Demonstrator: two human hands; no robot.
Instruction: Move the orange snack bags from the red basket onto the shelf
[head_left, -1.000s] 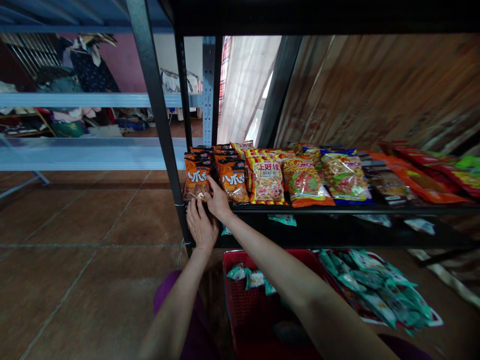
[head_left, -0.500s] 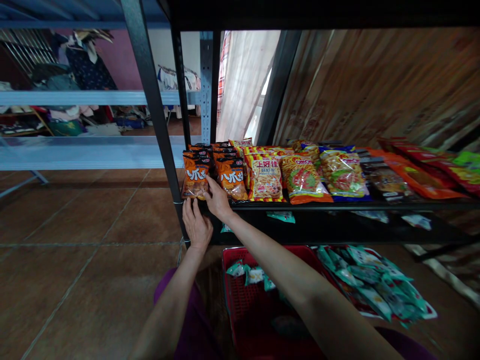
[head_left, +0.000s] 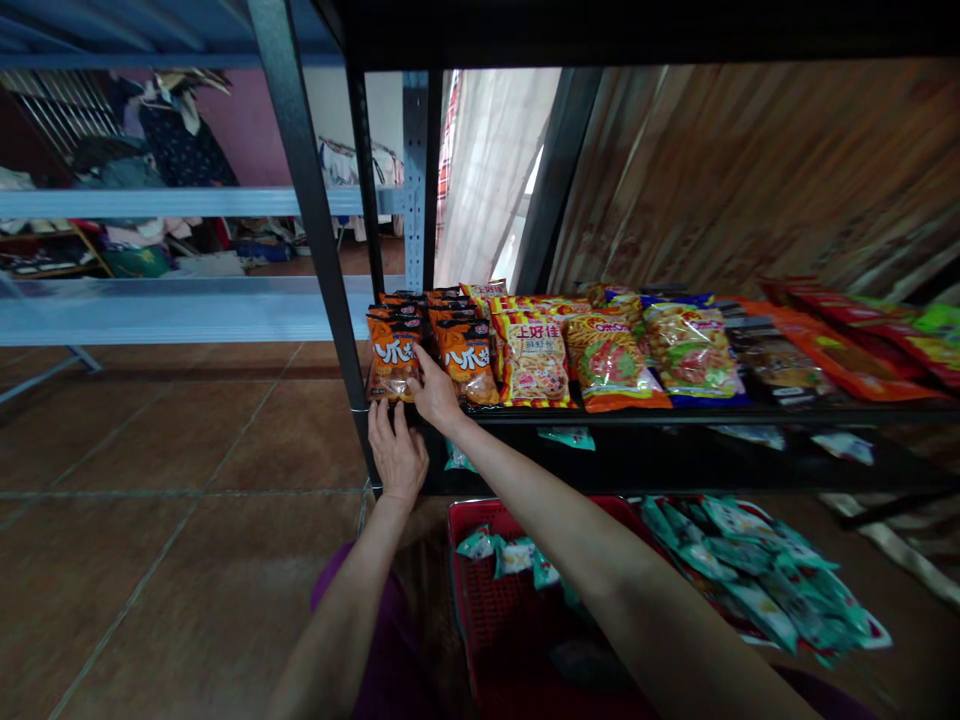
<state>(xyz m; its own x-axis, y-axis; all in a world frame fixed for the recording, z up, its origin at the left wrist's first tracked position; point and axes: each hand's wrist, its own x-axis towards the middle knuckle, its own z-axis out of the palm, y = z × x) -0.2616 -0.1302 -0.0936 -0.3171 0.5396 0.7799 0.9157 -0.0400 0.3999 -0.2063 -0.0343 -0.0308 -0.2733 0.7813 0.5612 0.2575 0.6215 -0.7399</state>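
Note:
An orange-and-black snack bag (head_left: 393, 352) stands at the left end of the black shelf, with more of the same kind behind it. My right hand (head_left: 436, 392) touches its right side, index finger stretched and thumb apart; its other fingers are largely hidden. Just below, my left hand (head_left: 397, 452) has its fingers spread upward at the bag's lower edge and the shelf front. Beside my right hand stands a second orange-and-black bag (head_left: 469, 358). Farther right come a yellow-and-red snack bag (head_left: 534, 355) and an orange-edged snack bag (head_left: 611, 355).
A black shelf post (head_left: 319, 200) rises left of the bags. Below the shelf is a red basket (head_left: 466, 600) with green packets; another heap of green packets (head_left: 757, 560) lies to its right. Blue shelving (head_left: 172, 310) stands at the left.
The view has shifted slightly, so the shelf appears a little lower and farther right. Both hands stay at the same orange-and-black bag, with little visible movement.

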